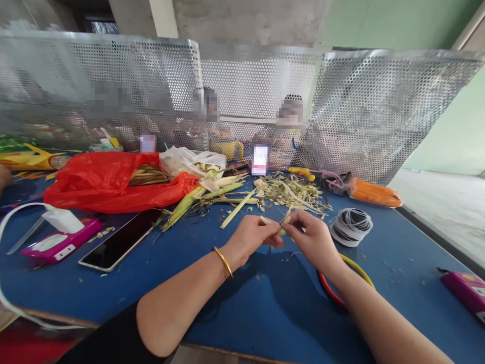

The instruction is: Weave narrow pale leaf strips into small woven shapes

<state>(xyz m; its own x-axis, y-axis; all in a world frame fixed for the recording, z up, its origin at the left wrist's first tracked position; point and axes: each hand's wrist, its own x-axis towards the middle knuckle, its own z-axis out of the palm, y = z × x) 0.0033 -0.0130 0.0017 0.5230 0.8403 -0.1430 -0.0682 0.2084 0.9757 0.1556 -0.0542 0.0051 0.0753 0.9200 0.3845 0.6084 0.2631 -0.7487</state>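
Note:
Above the blue table (235, 308), my left hand (250, 240) pinches a thin pale strip of corn husk (267, 221), whose end pokes out over the fingers. My right hand (312, 242) meets it fingertip to fingertip, closed on the same piece as far as I can see. The fingers cover most of the husk between them. Just beyond the hands lies a heap of shredded husk (291, 194). Longer green husk leaves (185, 205) lie to the left of the heap. Beneath my right forearm is a red and yellow ring (358, 265).
A white spool of cord (351, 227) stands right of my right hand. Leftward lie a red plastic bag (91, 184), a phone (121, 240) and a purple power strip (62, 242) with a white cable. A perforated metal screen (257, 81) closes the back, people behind it.

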